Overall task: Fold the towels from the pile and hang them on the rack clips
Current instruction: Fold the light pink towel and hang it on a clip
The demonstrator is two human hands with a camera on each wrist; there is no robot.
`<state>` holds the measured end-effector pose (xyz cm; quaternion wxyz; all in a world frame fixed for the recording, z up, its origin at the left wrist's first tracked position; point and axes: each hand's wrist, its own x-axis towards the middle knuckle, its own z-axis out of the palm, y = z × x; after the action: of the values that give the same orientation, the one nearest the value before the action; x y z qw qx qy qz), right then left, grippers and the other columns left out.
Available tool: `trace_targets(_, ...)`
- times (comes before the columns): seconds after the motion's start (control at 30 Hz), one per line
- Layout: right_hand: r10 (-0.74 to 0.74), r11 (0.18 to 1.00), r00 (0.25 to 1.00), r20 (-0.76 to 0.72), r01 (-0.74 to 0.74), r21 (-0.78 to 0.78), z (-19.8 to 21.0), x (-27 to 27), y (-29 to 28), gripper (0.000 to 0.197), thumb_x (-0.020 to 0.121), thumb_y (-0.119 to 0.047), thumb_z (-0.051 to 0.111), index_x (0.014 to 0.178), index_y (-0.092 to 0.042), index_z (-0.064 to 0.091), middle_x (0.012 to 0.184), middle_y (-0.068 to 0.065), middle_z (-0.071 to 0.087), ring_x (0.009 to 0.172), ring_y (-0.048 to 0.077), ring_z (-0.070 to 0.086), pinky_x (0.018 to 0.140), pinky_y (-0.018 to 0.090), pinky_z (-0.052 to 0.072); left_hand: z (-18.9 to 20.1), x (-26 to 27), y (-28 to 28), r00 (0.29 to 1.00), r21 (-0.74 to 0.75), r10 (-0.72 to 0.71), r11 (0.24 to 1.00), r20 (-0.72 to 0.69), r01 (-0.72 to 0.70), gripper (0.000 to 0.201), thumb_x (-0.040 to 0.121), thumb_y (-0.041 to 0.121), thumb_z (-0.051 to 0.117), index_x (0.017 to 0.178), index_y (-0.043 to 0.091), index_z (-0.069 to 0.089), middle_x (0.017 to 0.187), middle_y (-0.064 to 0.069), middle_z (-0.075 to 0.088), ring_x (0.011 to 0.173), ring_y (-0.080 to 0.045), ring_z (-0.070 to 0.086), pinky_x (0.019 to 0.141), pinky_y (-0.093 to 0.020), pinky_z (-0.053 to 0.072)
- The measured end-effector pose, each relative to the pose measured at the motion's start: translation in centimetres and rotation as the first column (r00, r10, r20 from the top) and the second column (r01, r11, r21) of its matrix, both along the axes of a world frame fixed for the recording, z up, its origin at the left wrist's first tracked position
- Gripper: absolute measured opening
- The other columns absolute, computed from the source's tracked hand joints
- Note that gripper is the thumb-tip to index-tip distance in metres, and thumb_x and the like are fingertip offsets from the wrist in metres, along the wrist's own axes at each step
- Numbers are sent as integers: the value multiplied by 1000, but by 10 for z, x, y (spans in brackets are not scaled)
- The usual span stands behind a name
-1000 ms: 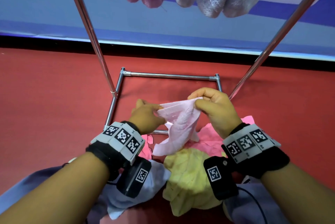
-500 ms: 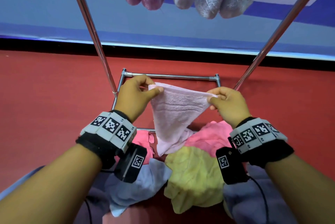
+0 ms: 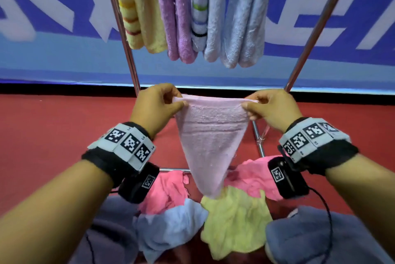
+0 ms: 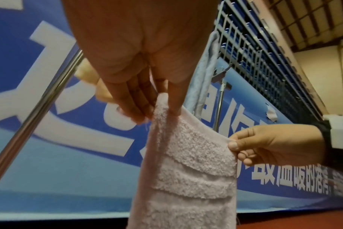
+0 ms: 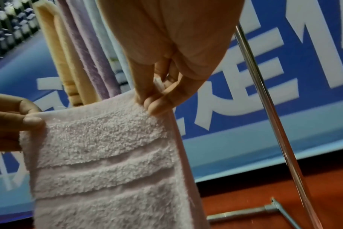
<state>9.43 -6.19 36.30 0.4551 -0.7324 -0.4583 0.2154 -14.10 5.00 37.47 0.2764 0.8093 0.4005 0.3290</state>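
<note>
Pink towel (image 3: 210,139) is held spread by its top corners above the pile (image 3: 233,218), pinched by left hand (image 3: 157,107) and right hand (image 3: 272,108). Both wrist views confirm the pinches. Folding seems begun; next, the corners should be brought together.

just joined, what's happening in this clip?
A person is working through a towel-hanging job. The left hand and right hand each pinch a top corner of a pale pink towel, holding it stretched between them so it hangs to a point over the pile of loose towels on the red floor. It isn't folded yet. Folded yellow, purple and light blue towels already hang from the metal rack just beyond. Each grip sits right at the towel's top edge.
</note>
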Motion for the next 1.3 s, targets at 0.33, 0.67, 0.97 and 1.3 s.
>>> trace_targets(0.33, 40, 994, 990, 134, -52, 92, 140, -24, -44, 6, 83, -3, 67, 88, -4, 70, 66, 10, 65, 50, 8, 60, 62, 20, 58, 129, -25, -37, 1000, 263, 8, 965, 19, -13, 23, 80, 23, 72, 69, 20, 52, 60, 10, 48, 57, -5, 43, 52, -7, 34)
trace_targets(0.67, 54, 991, 986, 155, -72, 109, 205, -44, -67, 11, 82, 3, 66, 89, -5, 70, 71, 13, 66, 54, 10, 62, 65, 24, 58, 177, -38, -57, 978, 114, -24, 993, 205, 1, 18, 83, 21, 68, 83, 8, 56, 76, -9, 55, 66, -27, 61, 68, -43, 57)
trace_targets(0.97, 24, 998, 974, 224, -37, 57, 230, -46, -83, 8, 80, -10, 72, 87, -14, 72, 71, 3, 69, 56, 4, 61, 55, 12, 51, 196, -45, -68, 939, 8, -87, 996, 333, 89, 18, 80, 8, 73, 79, 10, 55, 73, -3, 57, 60, -9, 58, 59, -21, 56)
trace_targets(1.3, 37, 999, 928, 371, -30, -26, 236, -45, -87, 3, 77, -25, 75, 80, -24, 73, 74, 1, 68, 65, 9, 56, 61, 19, 42, 195, -52, -74, 930, -104, -150, 975, 337, 195, 8, 82, 4, 70, 85, 9, 65, 57, 8, 59, 52, 1, 62, 60, -17, 57)
